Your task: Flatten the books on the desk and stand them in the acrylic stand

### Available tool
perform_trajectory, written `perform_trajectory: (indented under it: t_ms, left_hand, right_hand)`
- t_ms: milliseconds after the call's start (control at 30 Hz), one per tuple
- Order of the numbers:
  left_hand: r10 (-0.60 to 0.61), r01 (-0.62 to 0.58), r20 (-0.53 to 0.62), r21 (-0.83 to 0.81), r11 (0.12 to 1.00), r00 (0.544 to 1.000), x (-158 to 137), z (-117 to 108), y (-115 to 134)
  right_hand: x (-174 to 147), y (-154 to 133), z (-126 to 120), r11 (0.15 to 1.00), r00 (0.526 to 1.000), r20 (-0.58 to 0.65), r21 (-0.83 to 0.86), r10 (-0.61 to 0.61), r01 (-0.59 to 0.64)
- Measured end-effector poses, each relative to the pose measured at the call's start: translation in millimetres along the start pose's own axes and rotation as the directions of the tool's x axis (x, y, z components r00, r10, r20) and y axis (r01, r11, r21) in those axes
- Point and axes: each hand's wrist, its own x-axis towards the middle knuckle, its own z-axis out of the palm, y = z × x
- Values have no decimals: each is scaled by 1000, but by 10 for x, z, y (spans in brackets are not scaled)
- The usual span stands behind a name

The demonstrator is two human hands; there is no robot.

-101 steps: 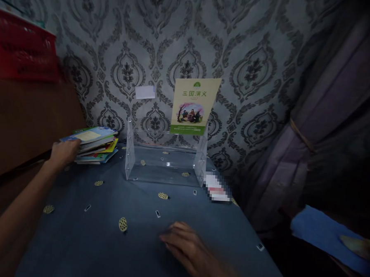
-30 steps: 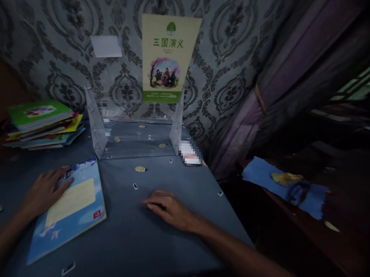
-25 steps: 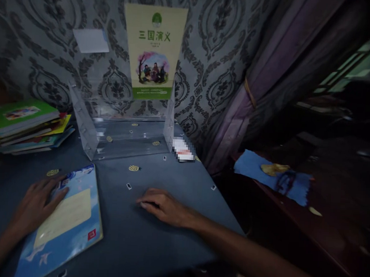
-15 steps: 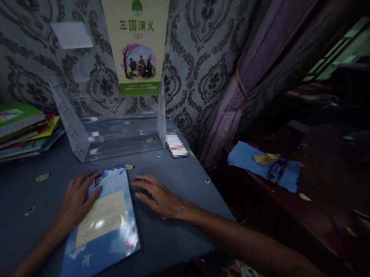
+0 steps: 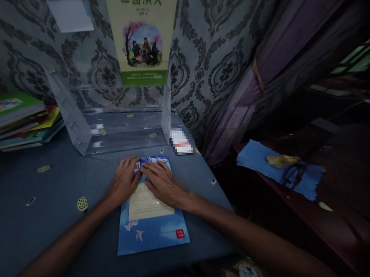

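A blue book (image 5: pixel 155 228) with a cream text panel lies flat on the grey-blue tablecloth. My left hand (image 5: pixel 125 179) rests along its upper left edge, fingers stretched out. Across the upper part of the cover lies my right hand (image 5: pixel 164 183), palm down with the fingers extended. The two hands nearly meet near the top of the book and hide part of its cover. Just beyond stands a clear acrylic book rack (image 5: pixel 125 141), with a cream and green book (image 5: pixel 146 41) upright at its back.
A stack of books (image 5: pixel 15 121) sits at the table's left. Beside the rack lies a blurred-out white item (image 5: pixel 181 141). To the right, past the table edge, a blue cloth (image 5: pixel 279 168) lies on a dark red surface. A tied purple curtain (image 5: pixel 246 96) hangs behind.
The blue book has shifted to the right and turned straighter. My right hand has come from beside it onto its cover, and my left hand has moved right with it. The view has tilted down.
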Motion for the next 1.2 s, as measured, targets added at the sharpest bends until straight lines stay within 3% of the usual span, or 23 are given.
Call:
perform_trajectory:
  t_ms: [133,233,400,567,700,967,1200]
  left_hand:
    - [35,-39,-45,-81,996,998,-67,-65,-100]
    - [-14,7,-69,-94,996,998,-93,-86,-127]
    - [-95,89,-47,-102,991,994,-89,-112,-112]
    - [-77,75,-29,-68,995,997,-98,-118,-140]
    - [-38,38,-48,-14,999,998,-103,-109,-147]
    - [-40,41,-22,46,998,999,-68,-149,-110]
    - [-80,80,-2,17,997,997,-40,-152,-162]
  right_hand:
    - [2,143,5,999,999,36,15,40,-41]
    - [-9,303,-5,994,994,18,19,112,-112]
    - [-24,445,-50,977,977,7,-7,212,-212]
    - [-25,486,-74,967,967,32,-50,252,-250]
    - [-27,482,-65,967,969,7,-74,245,-244]
    - [-68,249,-148,911,936,-63,-219,346,-351]
    - [-124,246,-110,951,955,-120,-121,270,-284]
